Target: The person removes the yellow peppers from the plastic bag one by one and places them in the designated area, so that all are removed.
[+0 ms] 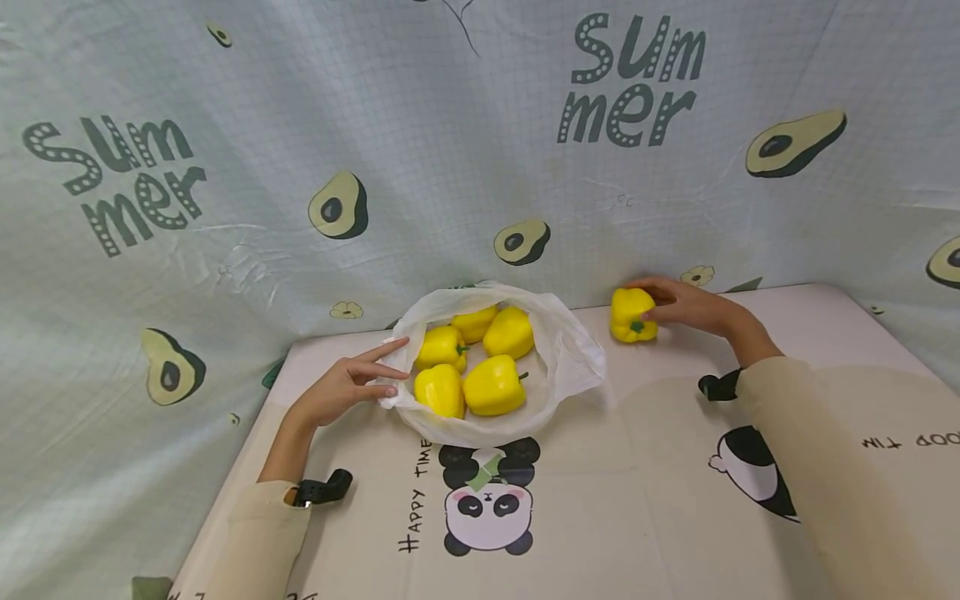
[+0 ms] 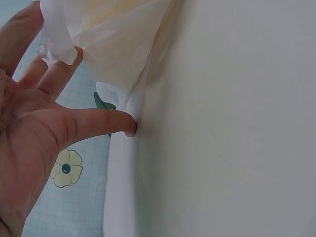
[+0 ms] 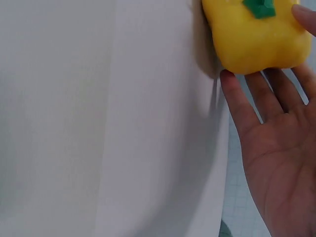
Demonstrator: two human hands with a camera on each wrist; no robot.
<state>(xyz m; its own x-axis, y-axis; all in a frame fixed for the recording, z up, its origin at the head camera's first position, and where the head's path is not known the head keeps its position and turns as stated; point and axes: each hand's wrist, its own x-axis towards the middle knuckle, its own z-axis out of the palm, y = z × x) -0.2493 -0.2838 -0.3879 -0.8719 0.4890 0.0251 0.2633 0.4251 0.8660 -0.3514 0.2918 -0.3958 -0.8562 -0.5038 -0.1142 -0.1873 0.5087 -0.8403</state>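
Observation:
A white plastic bag (image 1: pixel 573 350) lies spread wide on the table, with several yellow bell peppers (image 1: pixel 495 386) inside it. Along the bag's left rim, my left hand (image 1: pixel 341 387) touches the plastic with its fingers spread and mostly straight. The left wrist view shows the crumpled bag edge (image 2: pixel 59 34) at those fingertips. To the right of the bag, my right hand (image 1: pixel 686 307) holds one yellow bell pepper (image 1: pixel 630 315) between thumb and fingers. Its green stem (image 3: pixel 260 7) faces the right wrist camera, and fingertips support its side.
The pale table (image 1: pixel 600 500) carries printed pandas and lettering. Behind it hangs a light curtain (image 1: pixel 442 158) with avocado prints, meeting the table's back edge close behind the bag and the right hand. Black wrist straps (image 1: pixel 324 487) sit on both forearms.

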